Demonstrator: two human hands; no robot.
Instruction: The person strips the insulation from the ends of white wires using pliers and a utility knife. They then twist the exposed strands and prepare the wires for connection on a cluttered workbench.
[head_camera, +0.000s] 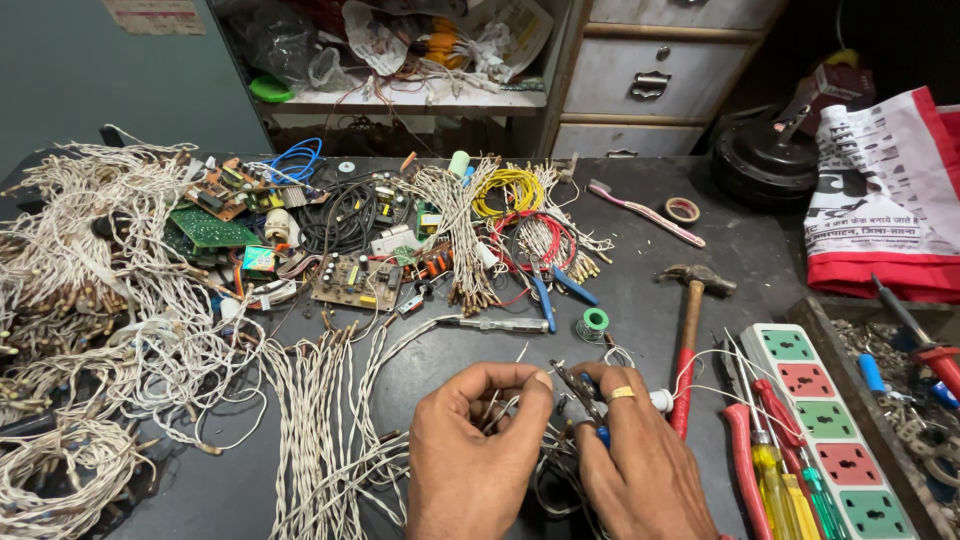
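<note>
Both hands, left hand and right hand, pinch a thin white wire between them.

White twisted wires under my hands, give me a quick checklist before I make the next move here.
1. Left hand pinching thin white wire ends: ok.
2. Right hand gripping a small plier-like tool: ok; whether its jaws are on a wire: cannot tell.
3. Bundle of white twisted wires within reach beside the left hand: ok.
4. Hammer lying clear of both hands: ok.
5. Solder spool close by: ok.
6. Dark table around the hands free of clutter: not ok, loose wires everywhere.
</note>
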